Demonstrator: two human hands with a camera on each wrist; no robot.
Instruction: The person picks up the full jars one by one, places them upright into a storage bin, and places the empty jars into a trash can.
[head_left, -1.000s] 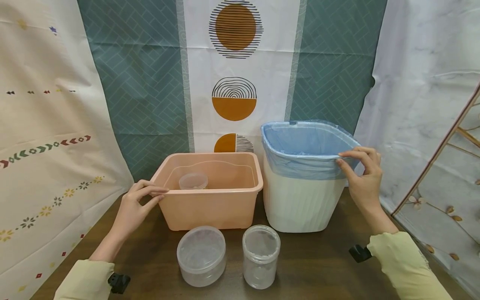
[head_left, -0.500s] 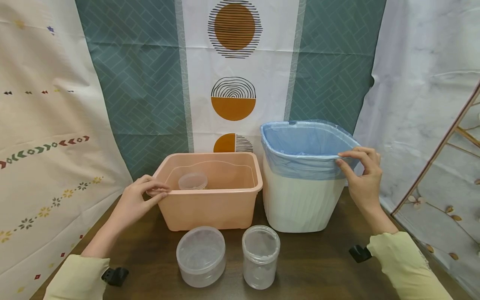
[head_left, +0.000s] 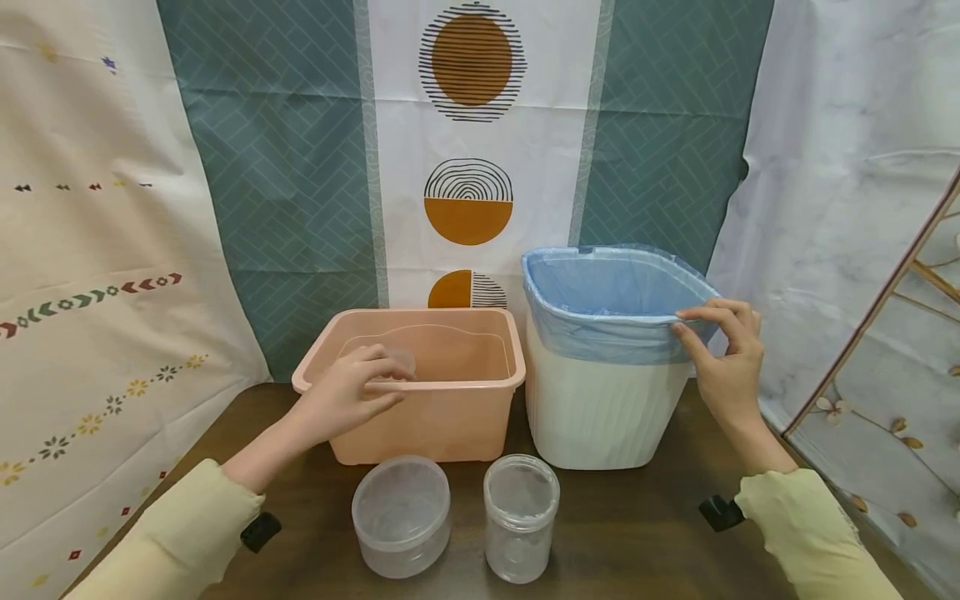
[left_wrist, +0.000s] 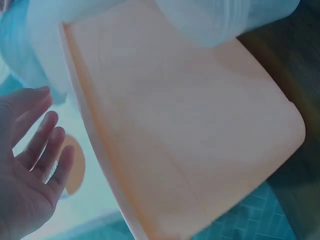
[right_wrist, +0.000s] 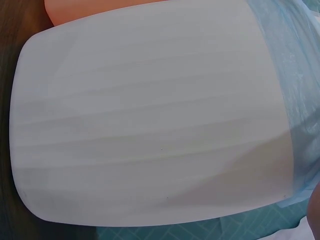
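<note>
brown table [head_left: 615, 533]: left hand [head_left: 348, 392], fingers apart, near peach tub [head_left: 442, 425] holding clear container [head_left: 402, 358]; right hand [head_left: 731, 350] pinches blue-lined bin [head_left: 600, 408].

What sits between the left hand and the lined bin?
The right part of the peach tub spans the stretch from the left hand to the lined bin, as the head view shows.

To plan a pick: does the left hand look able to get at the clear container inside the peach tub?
Probably yes: the left hand is at the rim of the peach tub, close to the clear container inside, and the top is open.
</note>
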